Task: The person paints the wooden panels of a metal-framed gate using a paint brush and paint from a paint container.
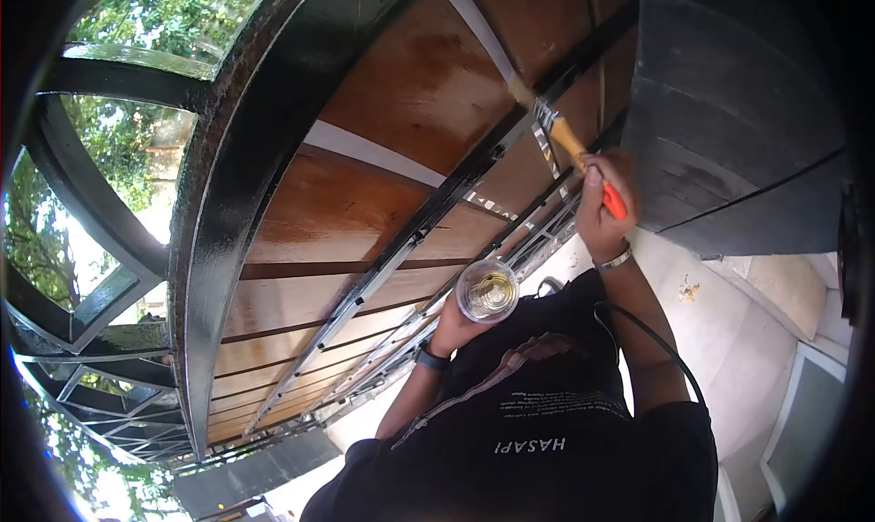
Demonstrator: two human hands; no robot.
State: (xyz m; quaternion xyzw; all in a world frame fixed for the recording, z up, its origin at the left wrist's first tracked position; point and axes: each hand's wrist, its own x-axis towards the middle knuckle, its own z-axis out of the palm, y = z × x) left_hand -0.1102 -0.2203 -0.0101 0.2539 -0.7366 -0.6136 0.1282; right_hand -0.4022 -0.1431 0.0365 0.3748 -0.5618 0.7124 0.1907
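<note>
My right hand (602, 214) is closed around the handle of a paintbrush (569, 143), which has a yellowish wooden neck and a red-orange end. The bristles meet or nearly meet a wooden panel (415, 80) by a black metal bar; exact contact is hard to tell. Lower down, my left hand (450, 329) is wrapped round a clear plastic cup (488, 291) with a pale yellowish liquid in the bottom. Another wooden panel (328, 207) is darker and glossy in patches, while panels farther down look paler. Narrow gaps separate the panels.
A black metal frame (241, 157) with curved, open ironwork borders the panels on the left, with trees beyond. A dark grey panel (729, 112) stands at the upper right. Pale floor (670, 276) and a light-framed pane (807, 422) lie to the right.
</note>
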